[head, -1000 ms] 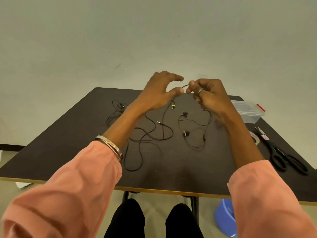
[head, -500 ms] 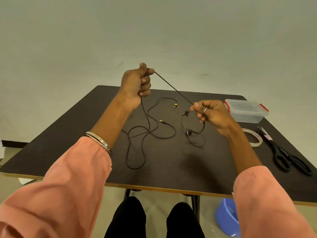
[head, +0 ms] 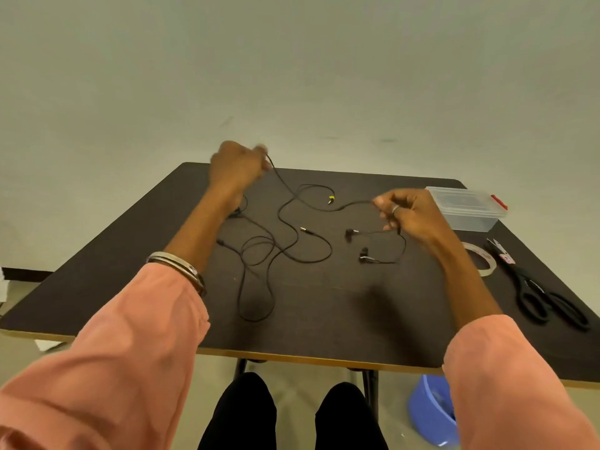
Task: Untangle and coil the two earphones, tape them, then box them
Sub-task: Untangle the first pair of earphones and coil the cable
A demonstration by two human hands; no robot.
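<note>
Two black earphones lie tangled on the dark table point(head: 324, 306). My left hand point(head: 237, 167), blurred, grips one earphone cable point(head: 285, 185) near the far edge. My right hand point(head: 406, 211) pinches the same cable further along; it sags to the table between my hands. Two earbuds point(head: 363, 254) lie below my right hand on their short leads. A yellow-tipped plug point(head: 330, 199) and a gold jack plug point(head: 305, 229) lie in the middle. The second earphone's loops point(head: 256, 254) spread left of centre.
A clear plastic box point(head: 467, 207) with red clips stands at the far right. A roll of clear tape point(head: 483, 263) and black scissors point(head: 545, 297) lie on the right side. A blue bucket point(head: 428, 414) sits on the floor under the table's near edge.
My left hand has dropped from its raised pull and moved toward the far edge. The cable that was taut between my hands now hangs slack onto the table.
</note>
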